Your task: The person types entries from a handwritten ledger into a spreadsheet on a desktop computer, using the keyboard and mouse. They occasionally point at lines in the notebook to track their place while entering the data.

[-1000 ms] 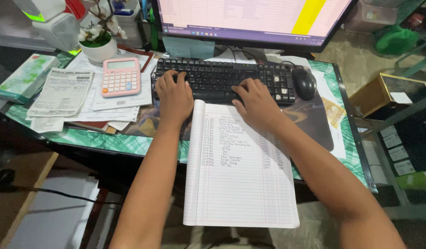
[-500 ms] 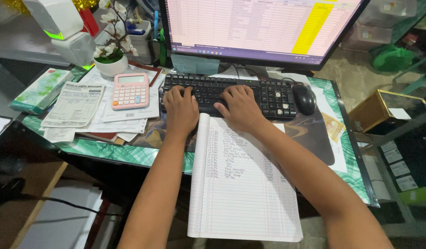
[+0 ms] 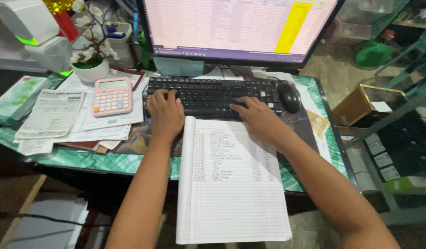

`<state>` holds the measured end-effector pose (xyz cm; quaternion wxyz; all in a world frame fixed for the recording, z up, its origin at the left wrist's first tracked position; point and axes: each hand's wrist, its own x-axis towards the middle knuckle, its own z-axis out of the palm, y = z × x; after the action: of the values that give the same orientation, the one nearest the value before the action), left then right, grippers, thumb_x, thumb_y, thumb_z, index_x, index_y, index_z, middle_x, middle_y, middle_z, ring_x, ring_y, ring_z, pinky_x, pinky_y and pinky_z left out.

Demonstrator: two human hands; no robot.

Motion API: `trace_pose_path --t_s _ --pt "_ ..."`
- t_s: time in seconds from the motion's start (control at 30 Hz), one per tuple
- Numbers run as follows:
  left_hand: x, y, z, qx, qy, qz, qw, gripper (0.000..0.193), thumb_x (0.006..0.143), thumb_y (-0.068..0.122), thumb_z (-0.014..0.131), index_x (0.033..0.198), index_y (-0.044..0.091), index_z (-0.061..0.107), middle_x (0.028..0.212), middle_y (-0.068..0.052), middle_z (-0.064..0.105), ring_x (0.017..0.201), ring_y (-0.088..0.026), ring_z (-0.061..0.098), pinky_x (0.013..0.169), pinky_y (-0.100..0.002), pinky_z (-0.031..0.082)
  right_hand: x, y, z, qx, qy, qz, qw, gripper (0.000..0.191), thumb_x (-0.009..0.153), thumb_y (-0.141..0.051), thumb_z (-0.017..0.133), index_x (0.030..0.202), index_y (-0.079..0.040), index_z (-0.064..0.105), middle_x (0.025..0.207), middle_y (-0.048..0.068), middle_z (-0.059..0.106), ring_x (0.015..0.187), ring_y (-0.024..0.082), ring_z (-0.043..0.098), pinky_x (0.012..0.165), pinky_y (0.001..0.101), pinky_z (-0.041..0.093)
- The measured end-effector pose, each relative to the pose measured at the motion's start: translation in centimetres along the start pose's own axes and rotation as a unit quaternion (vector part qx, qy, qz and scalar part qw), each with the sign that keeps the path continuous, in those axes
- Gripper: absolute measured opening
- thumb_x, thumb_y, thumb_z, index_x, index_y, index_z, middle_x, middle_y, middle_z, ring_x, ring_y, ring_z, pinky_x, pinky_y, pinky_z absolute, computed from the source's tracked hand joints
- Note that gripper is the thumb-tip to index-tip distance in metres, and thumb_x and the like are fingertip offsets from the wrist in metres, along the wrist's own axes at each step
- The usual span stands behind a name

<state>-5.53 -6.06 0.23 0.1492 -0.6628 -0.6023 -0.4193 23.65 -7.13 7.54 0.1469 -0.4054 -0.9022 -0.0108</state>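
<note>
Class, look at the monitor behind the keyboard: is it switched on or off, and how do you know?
On. The monitor glows with a lit spreadsheet of rows and one yellow column.

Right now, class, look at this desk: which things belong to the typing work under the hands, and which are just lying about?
In use:
left hand
right hand
black computer keyboard
white lined ledger page
monitor showing a spreadsheet

Lying about:
pink calculator
black mouse
printed paper slips
white pot of flowers

A wide monitor [image 3: 240, 27] behind the keyboard [image 3: 213, 94] shows a pale spreadsheet with one yellow column.
</note>
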Motion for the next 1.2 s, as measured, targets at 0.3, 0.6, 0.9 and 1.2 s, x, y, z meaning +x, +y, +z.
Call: trace_pose_path --t_s 0.3,0.6,0.9,1.2 --pt "0.0 0.2 1.0 -0.003 -0.001 0.006 1.000 0.035 0.097 0.019 0.061 0.125 0.000 0.066 0.125 -0.022 0.053 0.120 -0.041 0.049 0.109 -0.059 0.032 -3.6 4.2 -2.1 -0.036 0.104 0.065 0.992 0.031 0.080 0.007 0.060 0.102 -0.006 0.077 0.108 0.010 0.063 0.102 0.032 0.058 0.098 0.0417 0.049" --pt "0.1 0.4 1.2 0.004 -0.005 0.008 1.000 0.036 0.097 0.020 0.061 0.126 0.000 0.066 0.124 -0.022 0.053 0.120 -0.041 0.048 0.109 -0.059 0.032 -3.1 2.9 -1.9 -0.108 0.127 0.067 0.984 0.013 0.078 -0.007 0.069 0.089 -0.008 0.076 0.095 0.011 0.061 0.097 0.030 0.059 0.086 0.0420 0.049" --pt "0.0 0.4 1.2 0.010 -0.027 -0.007 1.000 0.036 0.098 0.021 0.059 0.128 0.000 0.065 0.125 -0.021 0.051 0.121 -0.040 0.046 0.110 -0.059 0.030 -3.5 2.9 -1.6 -0.080 0.144 0.071 0.984 0.011 0.080 -0.008 0.069 0.089 -0.006 0.076 0.096 0.010 0.061 0.099 0.028 0.059 0.088 0.0405 0.050" --pt "-0.1 0.5 1.3 0.005 -0.022 -0.001 1.000 0.037 0.099 0.020 0.059 0.129 0.000 0.065 0.125 -0.020 0.050 0.121 -0.040 0.046 0.110 -0.059 0.030 -3.5 3.1 -1.4 -0.064 0.141 0.079 0.985 0.014 0.080 -0.007 0.068 0.089 -0.006 0.078 0.091 0.010 0.062 0.094 0.029 0.062 0.086 0.0413 0.052"
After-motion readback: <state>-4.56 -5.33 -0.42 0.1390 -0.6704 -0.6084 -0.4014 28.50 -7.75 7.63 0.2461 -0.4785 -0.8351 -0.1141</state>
